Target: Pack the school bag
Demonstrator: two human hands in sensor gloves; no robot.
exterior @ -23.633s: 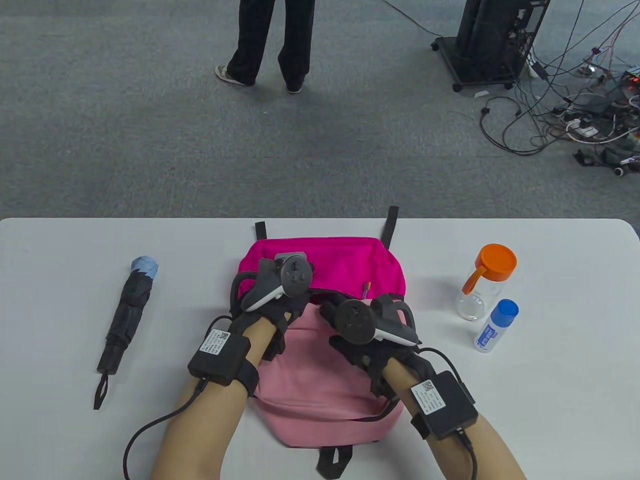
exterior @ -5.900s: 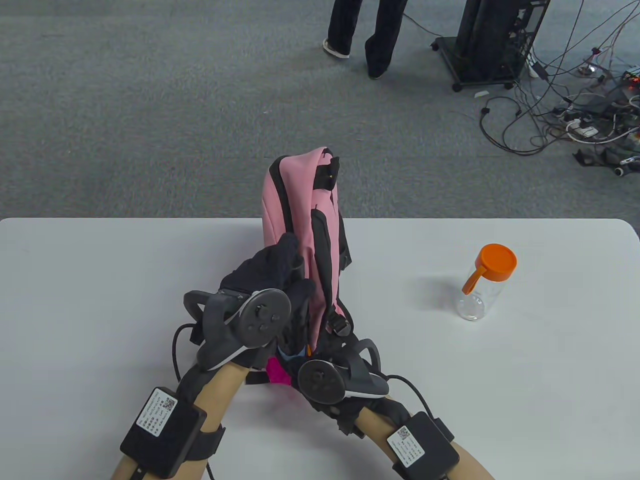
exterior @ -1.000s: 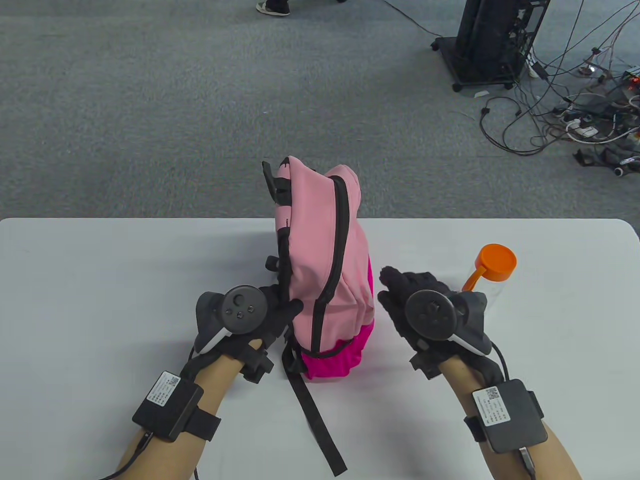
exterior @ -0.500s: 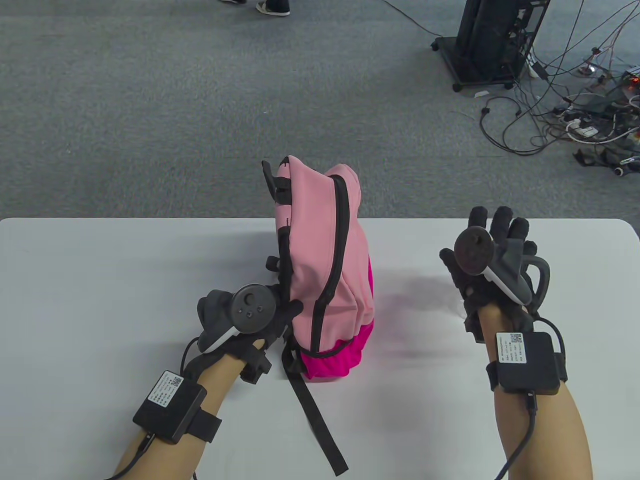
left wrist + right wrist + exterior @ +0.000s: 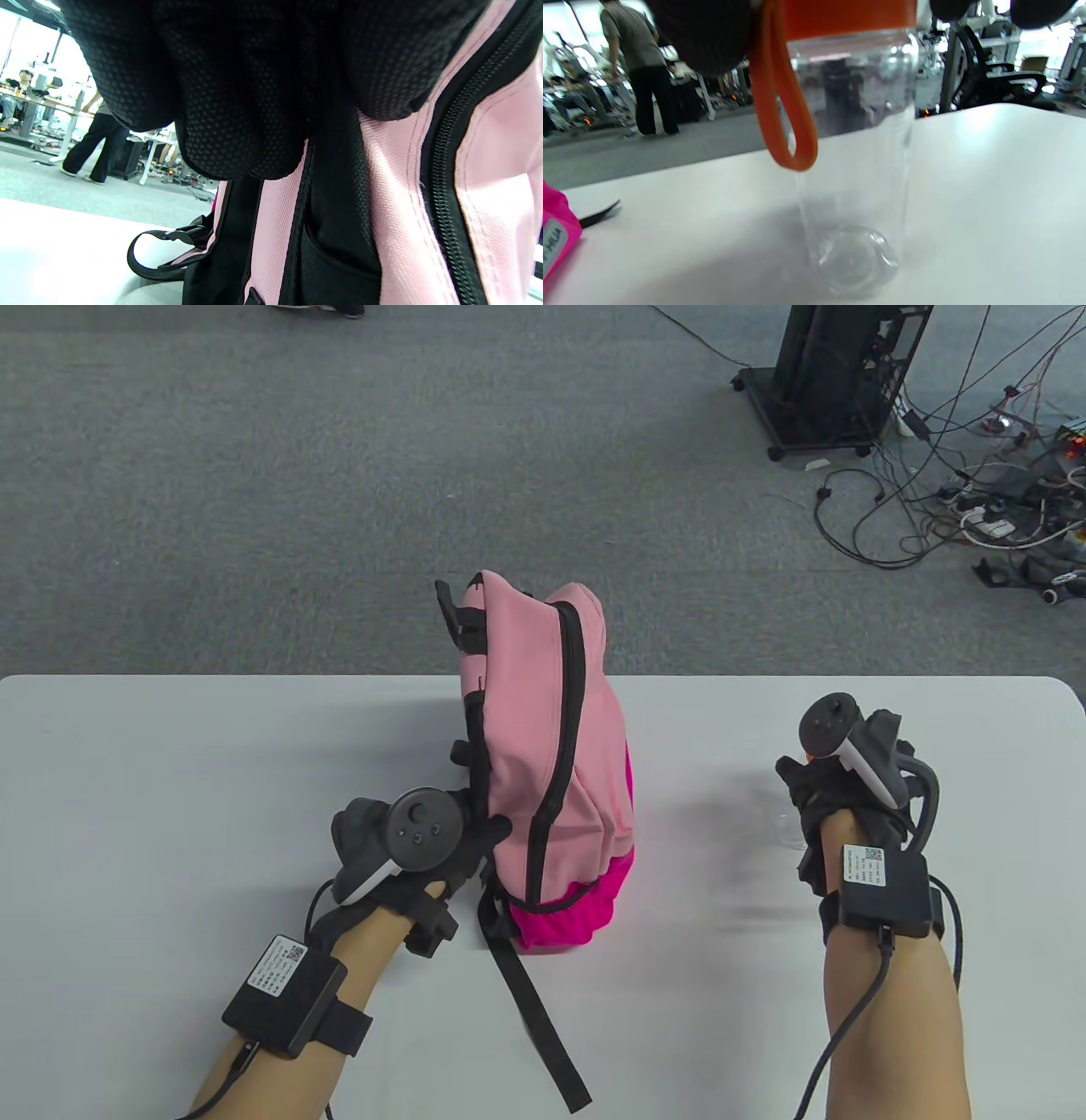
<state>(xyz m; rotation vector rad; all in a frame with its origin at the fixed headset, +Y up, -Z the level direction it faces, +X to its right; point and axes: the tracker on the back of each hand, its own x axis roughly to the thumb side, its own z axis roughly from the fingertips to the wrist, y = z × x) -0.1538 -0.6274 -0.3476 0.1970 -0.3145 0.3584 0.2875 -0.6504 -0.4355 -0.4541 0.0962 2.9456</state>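
The pink school bag (image 5: 543, 746) stands upright in the middle of the table, its zips closed and its magenta base at the front. My left hand (image 5: 475, 836) holds its left side; the left wrist view shows the fingers (image 5: 237, 106) on the black side pocket beside the pink cloth (image 5: 403, 178). My right hand (image 5: 836, 780) grips the clear bottle (image 5: 852, 169) from above by its orange lid (image 5: 844, 15). The bottle's base looks to be on the table. In the table view the hand hides most of the bottle (image 5: 789, 824).
A black bag strap (image 5: 534, 1010) trails over the white table (image 5: 170, 780) toward the front edge. The bag's magenta corner (image 5: 555, 237) lies left of the bottle. A black wheeled stand (image 5: 827, 381) and tangled cables (image 5: 976, 500) are on the floor beyond the table.
My right hand has moved from beside the bag to the bottle, come down over its orange lid and closed on it. My left hand and the bag have stayed in place.
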